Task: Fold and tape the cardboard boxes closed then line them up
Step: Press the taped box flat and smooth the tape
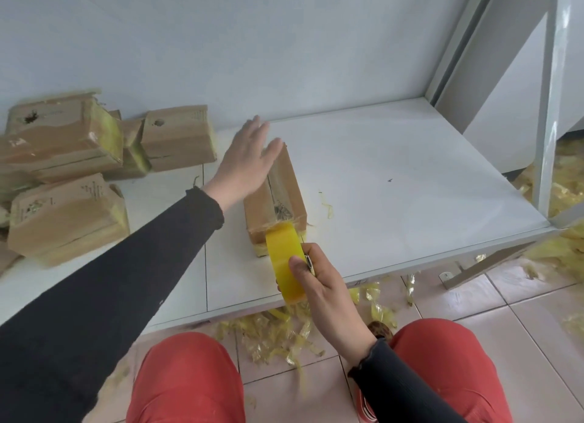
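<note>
A small cardboard box (286, 198) lies lengthwise on the white table (395, 176), with a strip of tape along its top seam. My left hand (246, 160) lies flat with straight fingers over the box's far end. My right hand (319, 280) grips a yellow tape roll (282, 258) at the box's near end. The tape runs from the roll onto the box's near edge. A thin metal tool is pinched against the roll under my right thumb.
Several taped cardboard boxes (63, 176) are piled at the table's left. Yellow tape scraps (278, 334) litter the tiled floor under the table edge and at the right. A white frame post (550, 106) stands at the table's right corner.
</note>
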Demonstrator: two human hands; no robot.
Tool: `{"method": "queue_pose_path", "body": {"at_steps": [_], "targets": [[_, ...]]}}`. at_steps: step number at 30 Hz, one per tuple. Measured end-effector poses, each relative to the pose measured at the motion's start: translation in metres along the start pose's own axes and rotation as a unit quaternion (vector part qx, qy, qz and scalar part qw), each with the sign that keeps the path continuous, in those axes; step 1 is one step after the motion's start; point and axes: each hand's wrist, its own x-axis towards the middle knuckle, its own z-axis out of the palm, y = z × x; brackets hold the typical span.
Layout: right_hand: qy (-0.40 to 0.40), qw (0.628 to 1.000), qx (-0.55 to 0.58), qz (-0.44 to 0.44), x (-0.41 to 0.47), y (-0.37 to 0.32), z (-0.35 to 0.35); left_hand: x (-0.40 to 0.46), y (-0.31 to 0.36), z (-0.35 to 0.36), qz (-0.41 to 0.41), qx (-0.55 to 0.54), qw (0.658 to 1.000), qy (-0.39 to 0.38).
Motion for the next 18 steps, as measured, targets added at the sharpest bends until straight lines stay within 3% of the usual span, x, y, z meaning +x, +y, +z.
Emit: {"method": "queue_pose_path", "body": {"at_steps": [1, 3, 5, 11, 16, 18], "targets": [[0.000, 1.000, 0.001, 0.001, -0.001, 0.000, 0.000, -0.014, 0.009, 0.004, -0.001, 0.047, 0.996, -0.077], [-0.004, 1.000, -0.004, -0.007, -0.003, -0.001, -0.001, -0.034, 0.018, 0.019, 0.006, 0.143, 0.979, -0.148], [-0.009, 1.000, -0.016, -0.015, -0.004, 0.000, -0.001, -0.044, 0.019, 0.034, 0.011, 0.208, 0.968, -0.138], [0.019, 0.996, -0.083, -0.010, -0.011, 0.000, 0.001, -0.046, 0.019, 0.042, 0.018, 0.234, 0.969, -0.079], [0.035, 0.995, -0.085, 0.034, -0.016, 0.003, 0.002, -0.047, 0.020, 0.044, 0.010, 0.231, 0.971, -0.055], [0.033, 0.996, -0.078, 0.037, -0.016, -0.001, 0.000, -0.049, 0.021, 0.038, 0.022, 0.149, 0.987, -0.049]]}}
